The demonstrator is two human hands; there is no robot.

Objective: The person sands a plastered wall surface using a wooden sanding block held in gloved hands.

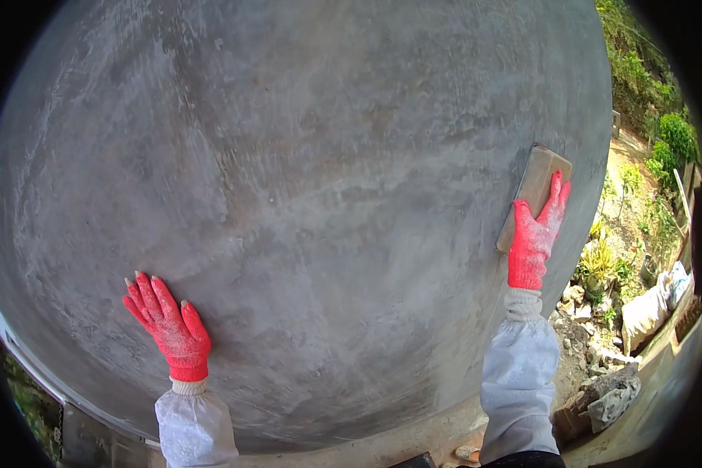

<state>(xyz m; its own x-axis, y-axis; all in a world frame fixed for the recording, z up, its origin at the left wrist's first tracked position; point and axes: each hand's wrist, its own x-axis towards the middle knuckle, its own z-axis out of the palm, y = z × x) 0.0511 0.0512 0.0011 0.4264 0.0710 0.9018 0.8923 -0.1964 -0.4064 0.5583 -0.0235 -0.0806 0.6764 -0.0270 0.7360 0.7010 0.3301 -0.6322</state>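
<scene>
A grey plastered wall [327,195] with pale streaks and smears fills most of the view. My left hand [173,329], in a dusty red glove with worn fingertips, lies flat on its lower left part, fingers spread and holding nothing. Further right and higher up, my right hand [533,238] wears a matching glove and grips a flat, rectangular brown plastering float [537,181]. The float stands tilted, its face against the wall near the right edge. Part of it is hidden behind the palm and fingers.
Beyond the wall's right edge, sunlit ground holds green plants [600,257], rubble and a pale sack [647,313]. Broken grey chunks [612,399] lie closer, at the lower right. A ledge [382,446] runs along the wall's foot, with part of a shoe [467,453] beside it.
</scene>
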